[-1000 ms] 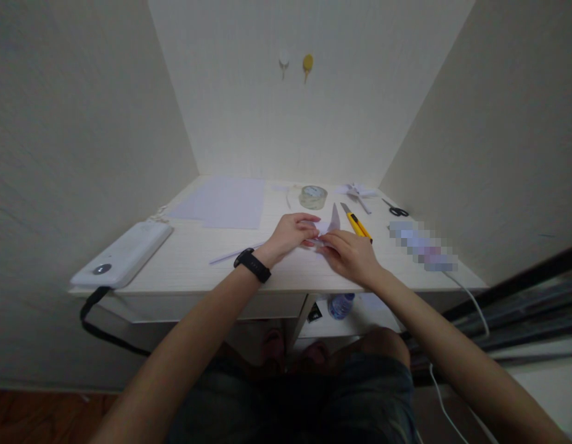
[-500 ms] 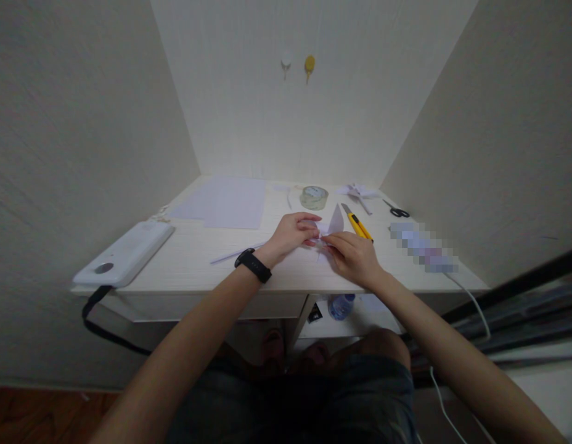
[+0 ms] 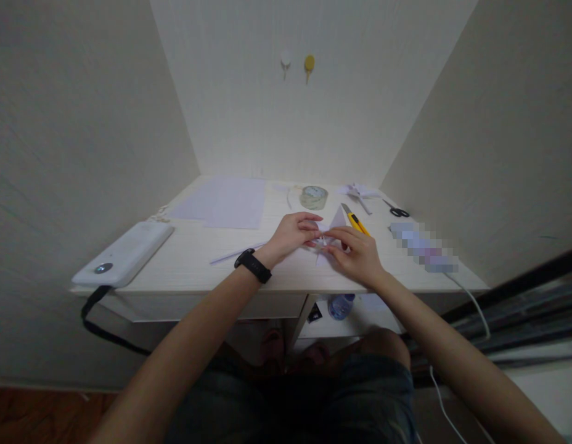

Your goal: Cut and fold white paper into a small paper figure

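A small folded piece of pale paper (image 3: 335, 223) lies on the white desk (image 3: 193, 259), pinched between both my hands. My left hand (image 3: 290, 235), with a black band on its wrist, holds the paper's left side with its fingertips. From the right, my right hand (image 3: 357, 254) grips the paper, its fingers closed over a fold. One pointed flap of the paper sticks up between the hands. The part of the paper under my fingers is hidden.
A yellow utility knife (image 3: 355, 222) lies just behind my right hand. A tape roll (image 3: 314, 197), paper sheets (image 3: 224, 202), folded paper (image 3: 359, 192) and scissors (image 3: 397, 211) sit further back. A white device (image 3: 124, 253) lies at the left edge, a paper strip (image 3: 230, 253) beside my left wrist.
My right hand has shifted slightly forward and up over the fold, and the paper's pointed flap has tilted. My left hand has stayed where it was.
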`<state>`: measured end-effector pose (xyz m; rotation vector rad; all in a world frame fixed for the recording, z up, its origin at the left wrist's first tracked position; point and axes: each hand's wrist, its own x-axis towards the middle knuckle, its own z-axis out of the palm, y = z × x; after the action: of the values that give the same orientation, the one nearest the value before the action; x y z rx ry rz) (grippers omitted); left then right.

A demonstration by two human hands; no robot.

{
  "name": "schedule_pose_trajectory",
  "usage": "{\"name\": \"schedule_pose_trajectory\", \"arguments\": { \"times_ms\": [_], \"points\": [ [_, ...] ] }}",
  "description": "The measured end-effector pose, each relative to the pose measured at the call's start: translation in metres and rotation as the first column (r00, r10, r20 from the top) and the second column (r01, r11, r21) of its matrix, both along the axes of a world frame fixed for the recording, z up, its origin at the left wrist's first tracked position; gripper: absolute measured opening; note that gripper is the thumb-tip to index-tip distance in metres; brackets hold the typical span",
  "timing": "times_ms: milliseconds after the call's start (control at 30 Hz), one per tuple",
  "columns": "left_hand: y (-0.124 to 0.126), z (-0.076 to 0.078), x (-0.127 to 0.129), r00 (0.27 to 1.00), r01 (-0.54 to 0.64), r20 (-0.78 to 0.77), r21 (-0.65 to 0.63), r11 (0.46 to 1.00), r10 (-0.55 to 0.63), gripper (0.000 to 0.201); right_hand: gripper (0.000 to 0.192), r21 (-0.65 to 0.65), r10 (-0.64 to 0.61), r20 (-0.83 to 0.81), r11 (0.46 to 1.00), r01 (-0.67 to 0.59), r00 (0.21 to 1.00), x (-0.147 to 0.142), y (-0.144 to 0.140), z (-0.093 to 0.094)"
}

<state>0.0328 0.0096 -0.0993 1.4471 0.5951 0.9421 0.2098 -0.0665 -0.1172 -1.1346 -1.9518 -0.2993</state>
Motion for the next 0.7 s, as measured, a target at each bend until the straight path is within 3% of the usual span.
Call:
{"name": "schedule_pose_trajectory", "arguments": {
  "times_ms": [333, 467, 700],
  "points": [
    [0.0058, -0.0019, 0.0015, 0.995, -0.063, -0.067, 0.088, 0.994, 0.069, 0.038, 0.018, -0.172, -0.043, -0.376, 0.985, -0.024, 0.926, -0.0048, 0.0062, -0.0022],
    [0.0063, -0.0035, 0.0024, 0.994, -0.083, -0.056, 0.112, 0.990, 0.089, 0.038, 0.015, -0.163, -0.038, -0.410, 0.986, -0.032, 0.911, -0.0048, 0.0066, -0.0027],
    [0.0054, -0.0029, 0.0031, 0.992, -0.086, -0.080, 0.139, 0.987, 0.098, 0.021, 0.015, -0.127, -0.031, -0.358, 0.992, -0.016, 0.933, -0.0050, 0.0051, -0.0009]
  ]
}}
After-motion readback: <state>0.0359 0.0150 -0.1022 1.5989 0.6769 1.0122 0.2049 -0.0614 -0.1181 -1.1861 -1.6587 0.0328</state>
